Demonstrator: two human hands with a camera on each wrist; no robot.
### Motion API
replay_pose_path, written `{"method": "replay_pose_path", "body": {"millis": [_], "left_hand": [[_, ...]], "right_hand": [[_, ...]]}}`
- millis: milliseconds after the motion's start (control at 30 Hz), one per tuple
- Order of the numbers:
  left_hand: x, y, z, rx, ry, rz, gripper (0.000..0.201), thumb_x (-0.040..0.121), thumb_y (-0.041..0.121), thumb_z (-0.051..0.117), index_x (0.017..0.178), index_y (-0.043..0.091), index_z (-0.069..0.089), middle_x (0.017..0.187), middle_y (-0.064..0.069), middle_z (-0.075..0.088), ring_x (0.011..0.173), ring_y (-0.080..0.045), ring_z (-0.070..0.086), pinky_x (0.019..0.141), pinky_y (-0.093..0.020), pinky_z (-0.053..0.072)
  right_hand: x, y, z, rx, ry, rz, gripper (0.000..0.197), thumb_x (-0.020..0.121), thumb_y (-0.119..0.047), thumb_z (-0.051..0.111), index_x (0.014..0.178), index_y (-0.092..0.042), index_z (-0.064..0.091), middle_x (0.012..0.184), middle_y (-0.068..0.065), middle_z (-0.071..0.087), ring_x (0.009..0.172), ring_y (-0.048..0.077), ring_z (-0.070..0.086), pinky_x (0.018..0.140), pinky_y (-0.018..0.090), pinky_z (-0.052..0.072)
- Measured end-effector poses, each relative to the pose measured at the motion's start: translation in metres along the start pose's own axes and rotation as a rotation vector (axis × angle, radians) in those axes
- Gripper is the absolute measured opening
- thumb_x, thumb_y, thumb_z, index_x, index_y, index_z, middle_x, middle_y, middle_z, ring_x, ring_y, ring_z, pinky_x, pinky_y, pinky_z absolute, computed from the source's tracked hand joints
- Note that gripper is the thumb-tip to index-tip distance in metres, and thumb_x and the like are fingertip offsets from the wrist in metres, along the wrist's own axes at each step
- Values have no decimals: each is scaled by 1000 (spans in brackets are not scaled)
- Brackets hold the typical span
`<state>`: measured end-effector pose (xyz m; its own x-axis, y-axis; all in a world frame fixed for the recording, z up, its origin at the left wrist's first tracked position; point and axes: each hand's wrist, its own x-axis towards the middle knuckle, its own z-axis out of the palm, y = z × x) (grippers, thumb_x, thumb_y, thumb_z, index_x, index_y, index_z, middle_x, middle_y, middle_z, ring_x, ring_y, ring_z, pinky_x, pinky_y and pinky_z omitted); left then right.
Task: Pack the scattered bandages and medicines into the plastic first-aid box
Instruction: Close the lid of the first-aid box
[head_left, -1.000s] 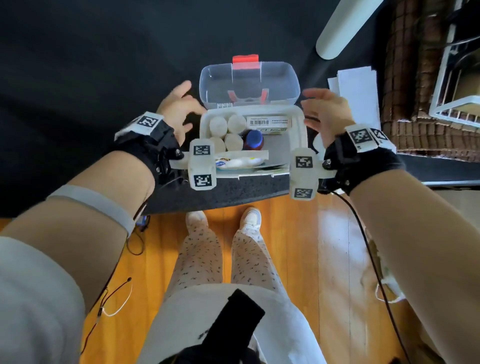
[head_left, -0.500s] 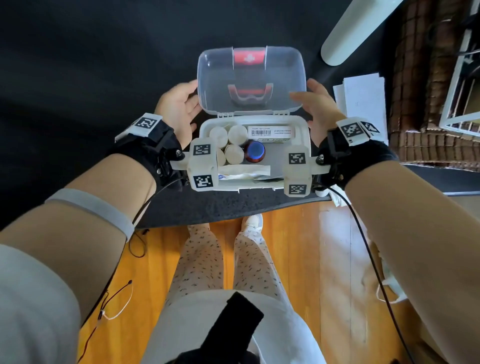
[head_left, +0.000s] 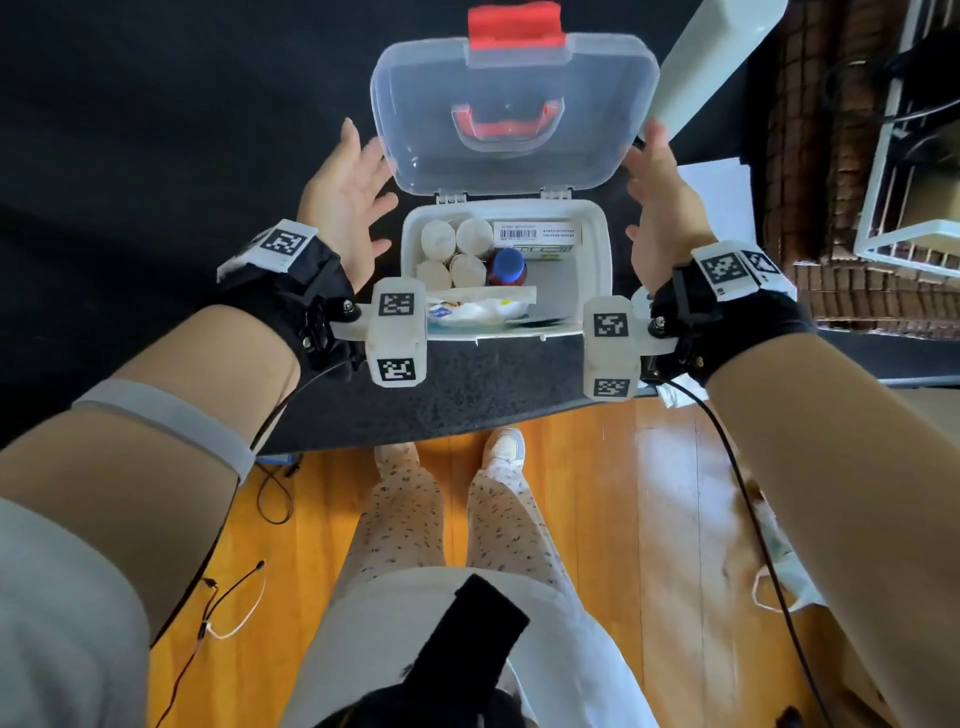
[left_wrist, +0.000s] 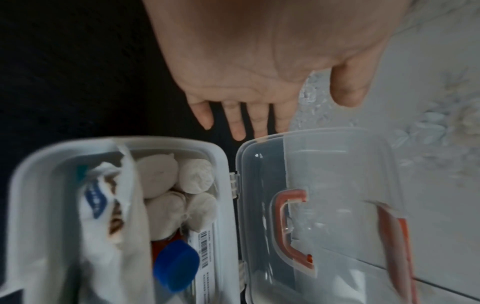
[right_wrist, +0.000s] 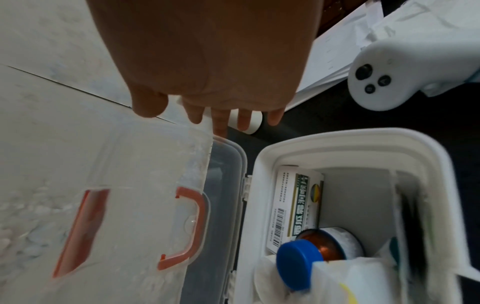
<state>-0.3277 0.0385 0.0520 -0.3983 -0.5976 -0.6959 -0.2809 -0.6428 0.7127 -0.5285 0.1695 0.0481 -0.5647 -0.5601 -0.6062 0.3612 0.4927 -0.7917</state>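
Note:
The white first-aid box (head_left: 598, 244) stands open on the black table. Its clear lid (head_left: 519, 83), with a red latch (head_left: 515, 27) and a red handle (head_left: 506, 130), stands raised on its hinges. Inside are several white bandage rolls (head_left: 457, 249), a blue-capped amber bottle (head_left: 508, 264), a barcoded medicine carton (head_left: 535, 234) and a white packet (head_left: 478, 310). My left hand (head_left: 358, 197) is beside the lid's left edge and my right hand (head_left: 649, 192) beside its right edge. Both have straight fingers. In the wrist views the fingertips (left_wrist: 259, 131) (right_wrist: 221, 129) reach the lid's corners.
White papers (head_left: 722, 208) lie right of the box, with a white controller (right_wrist: 389, 78) beside them. A white tube-like object (head_left: 711, 57) slants at the back right. A wicker piece (head_left: 831, 156) and a white wire rack (head_left: 909, 228) stand at the far right. The table edge runs just before the box.
The lid has swung up from lying back to standing raised. Both hands moved from the box's sides up to the lid's edges, fingers spread straight.

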Motion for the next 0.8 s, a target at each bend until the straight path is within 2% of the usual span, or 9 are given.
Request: {"method": "replay_pose_path", "body": {"millis": [100,233,333,433,567,600,667,733,800], "left_hand": [[-10,-11,-3,5,14,6,64,92,62,11,140,34,42,155,11,31,145,-19,22,114,-51,8],[-20,-32,-5,-28,14,-20,67,93,60,8,142,28,40,155,10,30,146,-16,21,116,-49,6],[-23,-48,-4,-45,27,-49,66,94,60,13,143,24,39,153,13,34,144,-12,24,117,-46,7],[-24,-62,0,-16,64,-82,63,94,59,18,142,24,40,154,14,31,144,-10,26,118,-46,11],[-24,-77,2,66,73,-106,47,95,48,39,139,32,43,146,16,44,137,-9,38,113,-45,23],[-23,-80,0,118,46,-88,48,94,40,45,141,35,38,147,17,43,137,-10,37,110,-45,25],[-22,-86,-5,217,-17,-58,59,93,25,50,144,42,27,149,20,37,137,-12,35,107,-45,30],[-22,-89,-9,248,-21,-48,65,94,18,50,145,45,20,151,21,34,135,-11,36,105,-42,35],[-21,-91,-10,239,-27,-38,66,95,15,48,145,46,18,150,22,33,134,-10,38,104,-40,37]], "right_hand": [[-12,9,-4,-6,20,-25,52,96,-53,7,139,-40,33,152,-13,34,145,19,16,115,50,5],[-26,28,-11,1,73,16,56,96,-52,6,138,-34,39,151,-10,36,143,15,23,118,50,8],[-38,42,-16,-2,23,58,56,96,-52,4,141,-35,33,153,-9,31,146,16,15,119,42,7],[-39,63,-18,-93,34,49,57,98,-49,4,143,-27,32,156,-5,25,146,15,15,117,32,8],[-35,80,-15,-232,39,45,53,91,-56,23,133,-31,41,153,-7,25,141,13,21,120,41,10],[-34,82,-15,-250,29,26,47,88,-56,30,126,-32,43,151,-6,26,139,12,23,119,38,12],[-34,85,-11,-320,-1,-25,61,85,-53,43,136,-18,42,154,0,24,142,13,21,116,31,16],[-34,87,-6,-367,-2,-93,74,73,-56,56,134,-15,45,146,9,38,137,21,33,114,36,29],[-33,89,-1,-417,11,-123,76,66,-49,68,128,-12,46,133,12,48,124,25,47,103,38,42]]}}
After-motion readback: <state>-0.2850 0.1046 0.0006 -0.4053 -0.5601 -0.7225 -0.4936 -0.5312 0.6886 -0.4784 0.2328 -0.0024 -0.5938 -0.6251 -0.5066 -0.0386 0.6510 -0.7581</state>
